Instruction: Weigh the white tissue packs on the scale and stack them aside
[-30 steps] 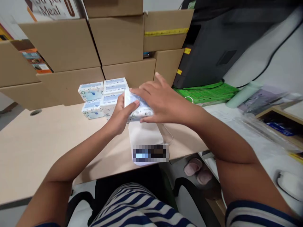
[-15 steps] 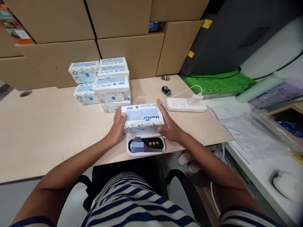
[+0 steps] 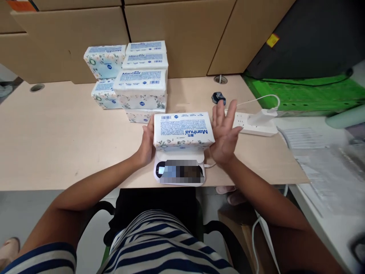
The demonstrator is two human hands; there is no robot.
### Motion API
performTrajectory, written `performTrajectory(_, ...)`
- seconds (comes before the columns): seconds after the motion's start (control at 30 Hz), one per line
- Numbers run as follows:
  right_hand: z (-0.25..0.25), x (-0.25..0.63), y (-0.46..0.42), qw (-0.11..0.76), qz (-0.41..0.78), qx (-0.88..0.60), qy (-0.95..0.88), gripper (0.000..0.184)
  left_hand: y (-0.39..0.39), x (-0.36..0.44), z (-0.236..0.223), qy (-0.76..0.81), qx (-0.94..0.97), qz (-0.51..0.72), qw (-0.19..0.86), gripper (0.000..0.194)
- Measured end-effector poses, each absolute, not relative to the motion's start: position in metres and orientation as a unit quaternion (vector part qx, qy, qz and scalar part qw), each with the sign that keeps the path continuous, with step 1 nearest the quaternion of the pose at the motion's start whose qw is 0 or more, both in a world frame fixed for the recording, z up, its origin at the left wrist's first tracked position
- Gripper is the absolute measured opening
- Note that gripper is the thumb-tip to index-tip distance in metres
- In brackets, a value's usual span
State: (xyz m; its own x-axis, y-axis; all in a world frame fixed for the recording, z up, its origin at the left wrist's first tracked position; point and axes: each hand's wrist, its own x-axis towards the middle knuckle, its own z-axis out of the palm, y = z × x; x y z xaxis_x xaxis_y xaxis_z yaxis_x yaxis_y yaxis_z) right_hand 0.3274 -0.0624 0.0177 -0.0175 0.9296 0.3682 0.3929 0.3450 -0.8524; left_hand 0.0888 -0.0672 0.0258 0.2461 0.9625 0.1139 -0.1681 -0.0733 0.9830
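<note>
Broadest of all was the pale wood-toned table (image 3: 71,152), spread right across the view, with cardboard boxes (image 3: 179,34) walling off its far side. Next in size came the stacked packs (image 3: 141,82), clustered left of centre near those boxes, floral and blue-printed too.

And there, right in front of the person, was the tissue pack (image 3: 184,129)! It sat on the white scale, close to the table's near edge, lying flat with its broad printed face up. Its long axis ran left to right, nearly parallel to that edge. The lettering, "Manhua" in bold blue, stood upside down to the wearer, its top pointing toward the person; the barcode lay at the far left corner. What a crisp look: a white wrapper, a pale blue panel dense with small print, green leaves and pinkish blooms along the near side.

Beneath it, the scale (image 3: 181,155) showed its front, the display partly blurred out. The right grip (image 3: 224,140) was wide open, fingers spread beside the pack's right end; whether it touched, one could not tell. Behind it ran a white power strip (image 3: 256,123). The left grip (image 3: 146,142) lay flat and unclosed against the left end. Smallest was a dark, lumpy object (image 3: 218,97) beyond.
</note>
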Motion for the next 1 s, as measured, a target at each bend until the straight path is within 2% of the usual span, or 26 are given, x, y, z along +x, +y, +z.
performTrajectory(0.13, 0.022, 0.338, -0.052, 0.442, 0.235, -0.594, -0.630, 0.076, -0.063, 0.090, 0.027, 0.360, 0.546, 0.490, 0.576, 0.097)
performTrajectory(0.23, 0.016, 0.345, -0.042, 0.430, 0.237, -0.590, -0.640, 0.065, -0.061, 0.090, 0.024, 0.359, 0.553, 0.503, 0.559, 0.094)
performTrajectory(0.3, 0.010, 0.350, -0.037, 0.452, 0.252, -0.573, -0.636, 0.069, -0.060, 0.088, 0.020, 0.369, 0.559, 0.524, 0.527, 0.091)
performTrajectory(0.4, 0.003, 0.356, -0.031, 0.472, 0.260, -0.564, -0.626, 0.077, -0.061, 0.080, 0.016, 0.408, 0.568, 0.575, 0.424, 0.084)
performTrajectory(0.5, 0.000, 0.362, -0.030, 0.424, 0.211, -0.610, -0.636, 0.086, -0.063, 0.071, 0.019, 0.420, 0.581, 0.613, 0.332, 0.076)
performTrajectory(0.6, -0.004, 0.365, -0.029, 0.397, 0.168, -0.642, -0.634, 0.105, -0.065, 0.063, 0.024, 0.410, 0.576, 0.635, 0.312, 0.068)
performTrajectory(0.73, -0.008, 0.367, -0.023, 0.422, 0.176, -0.634, -0.624, 0.099, -0.063, 0.062, 0.023, 0.431, 0.560, 0.635, 0.311, 0.070)
performTrajectory(0.87, -0.002, 0.367, -0.021, 0.418, 0.156, -0.656, -0.609, 0.109, -0.059, 0.065, 0.024, 0.437, 0.556, 0.635, 0.311, 0.078)
performTrajectory(0.93, 0.008, 0.372, -0.031, 0.473, 0.137, -0.664, -0.562, 0.096, -0.062, 0.060, 0.034, 0.433, 0.553, 0.650, 0.289, 0.086)
performTrajectory(1.0, 0.019, 0.383, -0.050, 0.534, 0.072, -0.674, -0.505, 0.085, -0.068, 0.047, 0.048, 0.439, 0.555, 0.658, 0.258, 0.086)
